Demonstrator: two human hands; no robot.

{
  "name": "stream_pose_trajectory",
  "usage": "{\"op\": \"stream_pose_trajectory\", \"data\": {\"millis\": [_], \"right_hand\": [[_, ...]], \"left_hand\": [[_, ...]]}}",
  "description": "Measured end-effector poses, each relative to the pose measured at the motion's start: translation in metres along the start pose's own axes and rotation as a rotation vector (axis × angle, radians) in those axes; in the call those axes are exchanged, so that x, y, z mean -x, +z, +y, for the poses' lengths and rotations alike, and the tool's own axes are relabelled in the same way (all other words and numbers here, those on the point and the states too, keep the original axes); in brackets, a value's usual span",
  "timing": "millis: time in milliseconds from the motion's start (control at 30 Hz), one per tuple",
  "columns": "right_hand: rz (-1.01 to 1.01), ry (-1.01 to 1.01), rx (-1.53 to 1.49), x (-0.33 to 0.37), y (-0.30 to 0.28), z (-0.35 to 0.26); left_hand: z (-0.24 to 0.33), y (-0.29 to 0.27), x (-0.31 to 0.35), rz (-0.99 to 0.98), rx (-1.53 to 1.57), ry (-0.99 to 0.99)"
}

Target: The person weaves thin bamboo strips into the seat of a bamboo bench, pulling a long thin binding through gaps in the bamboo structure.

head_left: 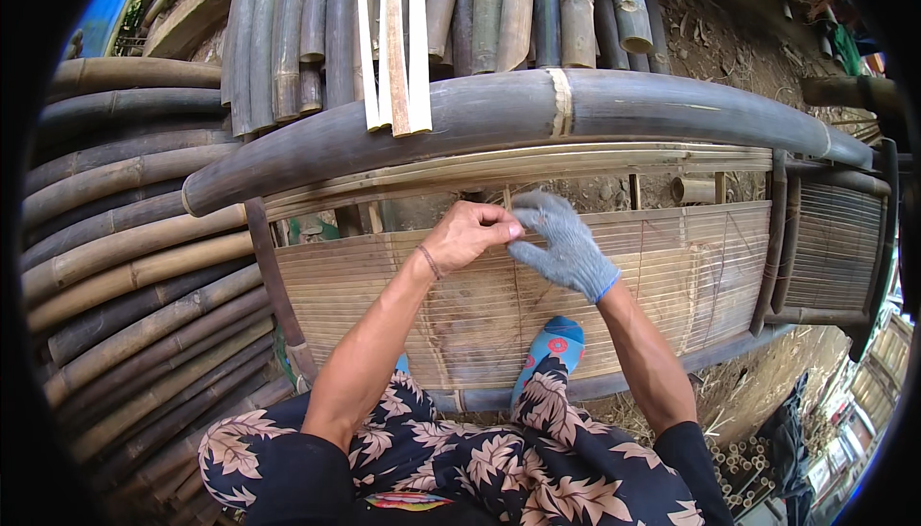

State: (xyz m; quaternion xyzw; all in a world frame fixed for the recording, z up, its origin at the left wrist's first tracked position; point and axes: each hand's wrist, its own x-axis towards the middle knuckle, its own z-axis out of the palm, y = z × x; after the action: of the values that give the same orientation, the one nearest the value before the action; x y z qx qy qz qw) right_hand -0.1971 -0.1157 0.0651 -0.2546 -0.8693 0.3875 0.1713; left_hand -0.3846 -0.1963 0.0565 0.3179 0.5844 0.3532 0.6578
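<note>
Floral-patterned trousers (pixel 460 459) fill the lower edge, with a blue sock (pixel 556 342) on the foot just above them, resting against the bottom rail of a woven bamboo slat panel (pixel 672 277). Both forearms rise from there and meet at the panel's upper edge. Bare, the left hand (pixel 470 234) is curled narrow, thumb and forefinger pinched together on something too thin to make out, and a thin band circles its wrist. A grey knit glove covers the right hand (pixel 566 248), whose fingers bend loosely, its tips touching the left fingertips. Just beyond the hands a thick dark bamboo pole (pixel 672 109) arches across the frame, with pale split strips (pixel 395 42) leaning over it. Farther back, stacked bamboo poles (pixel 125 267) lie to the left and more stand behind.
</note>
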Motion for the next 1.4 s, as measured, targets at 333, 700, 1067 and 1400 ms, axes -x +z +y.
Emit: {"op": "stream_pose_trajectory", "data": {"millis": [333,700,1067,1400], "right_hand": [[1.001,0.962,-0.788,0.281,-0.19,-0.061],[0.058,0.829,0.807,0.172,-0.078,-0.017],[-0.113,0.399,0.585,0.025,0.035,-0.002],[-0.114,1.147,-1.011,0.121,-0.16,-0.005]], "left_hand": [[-0.029,-0.005,-0.013,0.429,-0.227,-0.007],[-0.039,0.001,-0.017,0.051,-0.799,-0.188],[-0.049,0.007,-0.011,0.179,-0.777,-0.063],[-0.049,0.002,-0.012,0.168,-0.813,-0.153]]}}
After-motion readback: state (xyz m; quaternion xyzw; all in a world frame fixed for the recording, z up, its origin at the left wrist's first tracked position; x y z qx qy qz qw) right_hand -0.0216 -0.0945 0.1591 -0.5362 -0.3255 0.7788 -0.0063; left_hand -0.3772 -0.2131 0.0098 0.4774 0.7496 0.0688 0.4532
